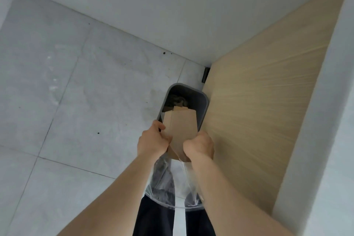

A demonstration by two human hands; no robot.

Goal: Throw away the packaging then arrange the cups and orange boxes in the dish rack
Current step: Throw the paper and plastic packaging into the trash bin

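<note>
A plain indoor room, likely a home: pale grey floor tiles [76, 86] with thin grout lines, white walls [172, 5], a light wood-grain cabinet side [258, 111], and a small grey waste bin [203, 109] standing in the corner on the floor.

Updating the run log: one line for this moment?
step: bin packaging | left hand: on cardboard | right hand: on cardboard | cardboard: over bin | plastic: hanging below hands
</note>
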